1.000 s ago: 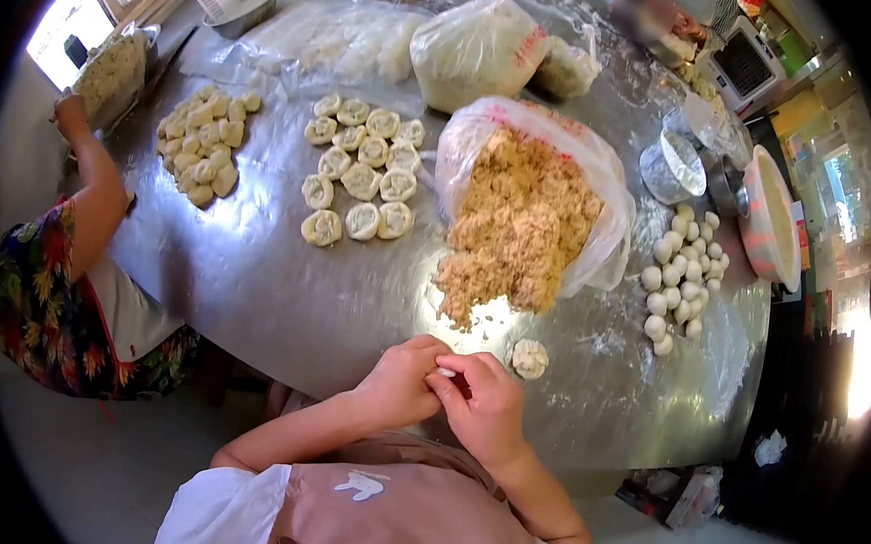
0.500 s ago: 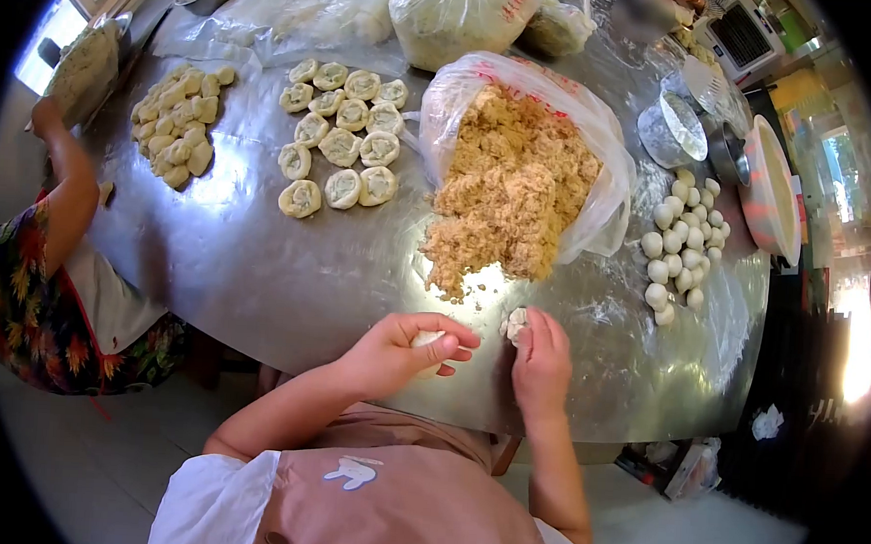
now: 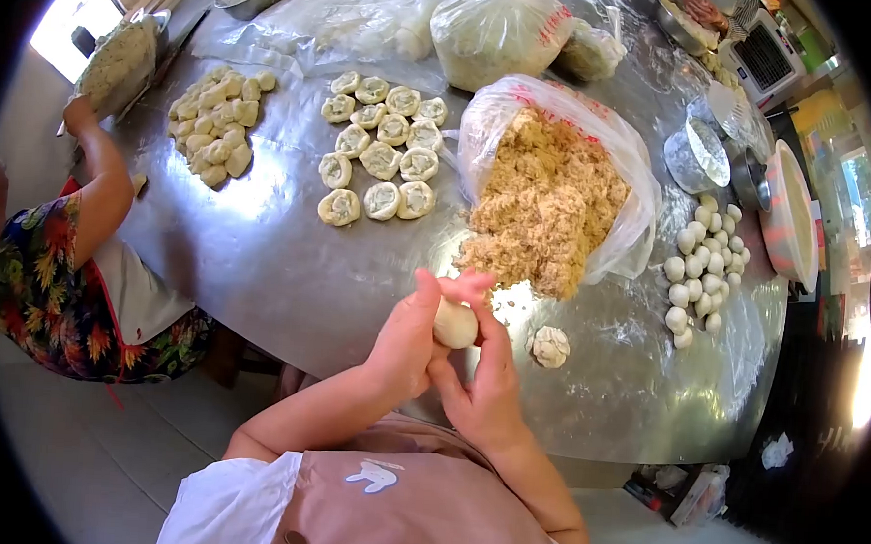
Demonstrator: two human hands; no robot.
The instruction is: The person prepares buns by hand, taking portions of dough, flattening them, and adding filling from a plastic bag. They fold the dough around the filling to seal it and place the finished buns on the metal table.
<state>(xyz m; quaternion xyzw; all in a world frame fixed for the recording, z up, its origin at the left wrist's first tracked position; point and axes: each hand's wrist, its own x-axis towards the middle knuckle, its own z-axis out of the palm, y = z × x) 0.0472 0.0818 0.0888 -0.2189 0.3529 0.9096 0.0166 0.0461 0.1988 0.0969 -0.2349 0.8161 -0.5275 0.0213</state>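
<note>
Metal table (image 3: 625,410) fills work area. Dough ball (image 3: 455,326) positioned between left hand (image 3: 404,344) and right hand (image 3: 487,388), near front edge; right fingers curled around ball, left fingers partly hidden. Right hand, at pleated dough piece (image 3: 550,347) half second ago, now joins left. Open plastic bag (image 3: 480,132) contains crumbly brown filling (image 3: 547,214), spilling onto table. Metal pail (image 3: 688,167) holds pale contents, unidentifiable. Second bag (image 3: 500,37): contents obscured by plastic.
</note>
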